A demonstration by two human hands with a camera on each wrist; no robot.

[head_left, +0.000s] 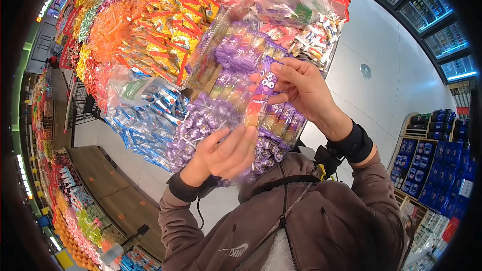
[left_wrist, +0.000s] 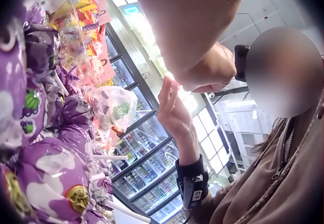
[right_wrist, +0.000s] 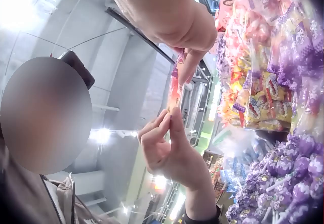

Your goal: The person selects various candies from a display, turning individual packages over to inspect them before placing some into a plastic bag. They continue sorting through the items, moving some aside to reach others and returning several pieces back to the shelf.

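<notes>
A slim candy packet (head_left: 264,90), purple with a cartoon face at one end and red-orange at the other, is stretched between both hands above the candy display. My right hand (head_left: 307,90) pinches its purple end between thumb and fingers. At the red-orange end, the fingertips and thumb of my left hand (head_left: 228,153) pinch the packet, as the right wrist view also shows. Below the hands lie purple-wrapped lollipops (head_left: 201,118) and purple-edged candy packets (head_left: 236,52). In the left wrist view the lollipops (left_wrist: 53,173) are close by, and the packet is mostly hidden behind the left hand.
Blue-and-white packets (head_left: 145,125) and yellow packets (head_left: 183,40) fill neighbouring bins. Clear plastic bags (head_left: 296,5) rest on the candy at the back. To the right run a pale floor (head_left: 369,45) and glass-door coolers (head_left: 437,20); a brown shelf (head_left: 100,175) stands at left.
</notes>
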